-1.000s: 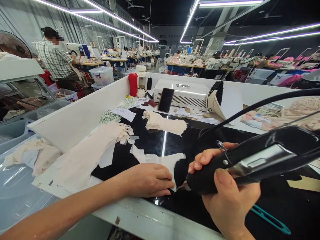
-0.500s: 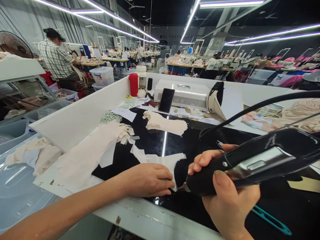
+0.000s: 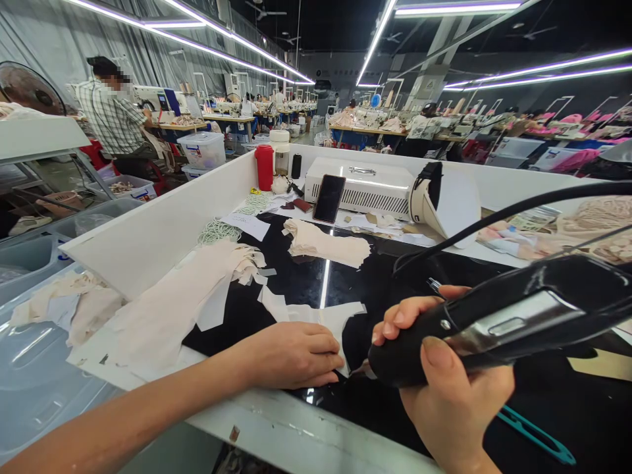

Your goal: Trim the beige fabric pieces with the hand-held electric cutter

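Observation:
My left hand [image 3: 296, 355] lies flat, fingers stretched, on a pale cut fabric piece [image 3: 340, 320] on the black glossy tabletop [image 3: 395, 283]. My right hand [image 3: 454, 388] is wrapped round a black corded power tool [image 3: 533, 316] with a metal side plate. The tool's small tip [image 3: 363, 370] points left, close to the fabric's lower corner; whether it touches I cannot tell. Behind my left hand lies a stack of cream fabric pieces [image 3: 326, 243]. A larger cream pile [image 3: 168, 303] spreads to the left. A teal tool with a slot [image 3: 536, 434] lies right of my right hand.
A white low wall [image 3: 162, 230] borders the table. Along the back stand a red bottle [image 3: 263, 168], a phone [image 3: 329, 197], a white metal box [image 3: 360, 178] and a white visor [image 3: 454, 204]. The tool's black cable [image 3: 494, 214] arcs rightward. A person [image 3: 108, 115] sits far left.
Both hands, the tool and the fabric stay practically in place. The tool's cable and rear end have shifted very slightly.

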`<state>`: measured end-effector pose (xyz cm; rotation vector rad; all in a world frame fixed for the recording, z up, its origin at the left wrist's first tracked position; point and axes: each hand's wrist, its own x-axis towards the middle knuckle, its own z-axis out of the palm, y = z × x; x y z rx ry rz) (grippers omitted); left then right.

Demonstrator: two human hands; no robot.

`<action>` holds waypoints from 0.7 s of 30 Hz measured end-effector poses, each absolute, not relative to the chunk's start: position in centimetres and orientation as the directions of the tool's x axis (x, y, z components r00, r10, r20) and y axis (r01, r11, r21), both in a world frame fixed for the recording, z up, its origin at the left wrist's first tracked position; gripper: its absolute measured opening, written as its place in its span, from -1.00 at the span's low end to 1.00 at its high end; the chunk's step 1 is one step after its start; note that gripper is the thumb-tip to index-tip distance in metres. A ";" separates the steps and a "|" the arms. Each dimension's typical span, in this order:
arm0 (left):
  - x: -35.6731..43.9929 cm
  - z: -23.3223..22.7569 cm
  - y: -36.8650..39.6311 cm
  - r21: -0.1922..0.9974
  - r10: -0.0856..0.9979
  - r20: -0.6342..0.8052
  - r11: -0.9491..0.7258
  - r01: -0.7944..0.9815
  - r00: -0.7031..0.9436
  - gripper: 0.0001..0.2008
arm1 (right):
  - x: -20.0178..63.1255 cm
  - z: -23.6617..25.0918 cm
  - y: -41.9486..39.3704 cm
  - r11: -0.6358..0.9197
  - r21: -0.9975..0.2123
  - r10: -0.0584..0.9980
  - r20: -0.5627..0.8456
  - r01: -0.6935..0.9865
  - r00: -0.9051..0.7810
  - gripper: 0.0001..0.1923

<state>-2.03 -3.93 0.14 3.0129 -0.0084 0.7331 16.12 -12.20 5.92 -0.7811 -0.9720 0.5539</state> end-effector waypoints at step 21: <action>-2.1 0.1 -3.9 0.072 0.002 0.464 -0.997 -0.036 0.886 -0.77 | 15.8 6.7 -11.7 0.627 -0.772 0.696 0.496 -0.103 0.520 -0.56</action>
